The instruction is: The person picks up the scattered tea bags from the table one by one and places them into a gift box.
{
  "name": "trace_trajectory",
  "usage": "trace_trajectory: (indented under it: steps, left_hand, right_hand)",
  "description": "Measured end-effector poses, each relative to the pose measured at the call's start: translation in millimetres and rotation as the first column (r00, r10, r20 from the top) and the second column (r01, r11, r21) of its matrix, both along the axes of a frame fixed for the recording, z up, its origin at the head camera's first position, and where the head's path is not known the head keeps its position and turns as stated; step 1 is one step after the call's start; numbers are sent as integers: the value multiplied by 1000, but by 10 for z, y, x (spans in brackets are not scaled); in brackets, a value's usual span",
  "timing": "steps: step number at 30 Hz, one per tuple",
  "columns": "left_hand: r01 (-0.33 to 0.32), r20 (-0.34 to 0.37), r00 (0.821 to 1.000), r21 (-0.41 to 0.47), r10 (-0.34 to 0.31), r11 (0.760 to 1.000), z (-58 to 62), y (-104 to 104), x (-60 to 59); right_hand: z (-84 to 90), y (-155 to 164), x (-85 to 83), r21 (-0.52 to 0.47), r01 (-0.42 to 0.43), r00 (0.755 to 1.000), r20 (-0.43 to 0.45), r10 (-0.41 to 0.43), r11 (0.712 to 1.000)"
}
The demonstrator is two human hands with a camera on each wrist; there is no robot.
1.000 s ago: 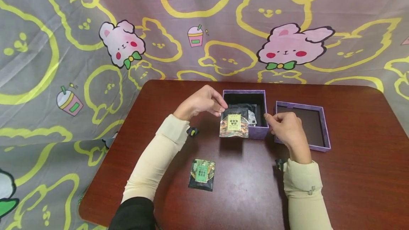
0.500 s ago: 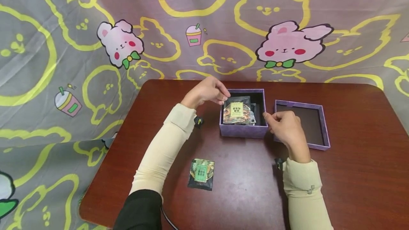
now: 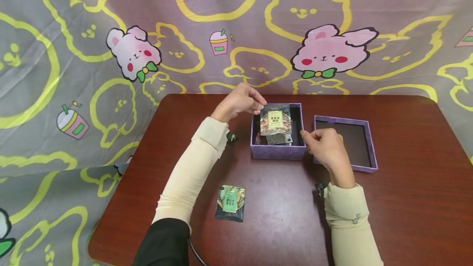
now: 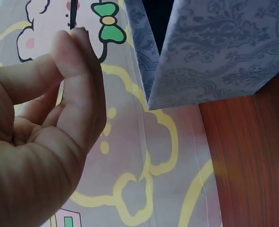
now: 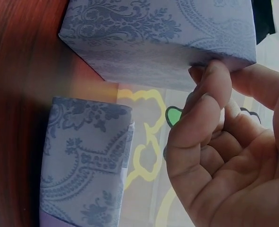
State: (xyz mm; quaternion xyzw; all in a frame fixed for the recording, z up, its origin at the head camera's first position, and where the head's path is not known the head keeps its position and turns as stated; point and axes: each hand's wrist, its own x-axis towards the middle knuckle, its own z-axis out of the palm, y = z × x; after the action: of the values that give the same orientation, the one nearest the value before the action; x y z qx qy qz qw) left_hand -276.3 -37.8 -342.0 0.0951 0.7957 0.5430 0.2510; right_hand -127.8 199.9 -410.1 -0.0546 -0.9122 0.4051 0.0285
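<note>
two hands at purple box [image 3: 278, 151], left hand [image 3: 242, 101] pinching packet [image 3: 275, 119], right hand [image 3: 325, 149] pinching box corner

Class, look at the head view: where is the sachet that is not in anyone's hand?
The loose sachet lies flat on the table, near its front edge, beside the left sleeve and well in front of the purple box.
</note>
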Motion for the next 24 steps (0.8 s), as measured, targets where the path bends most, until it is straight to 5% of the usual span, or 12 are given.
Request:
trace_trajectory:
  steps: [9,24]
  left_hand:
    - [8,-77,997,-68,-13,998,-19,-88,37]
    - [-52,-87,995,14,53,999,26,-408,155]
  right_hand:
    - [-5,-7,-14,-4,-14,1000,10,14,1000]
    - [2,29,-43,-8,-18,1000,5,18,1000]
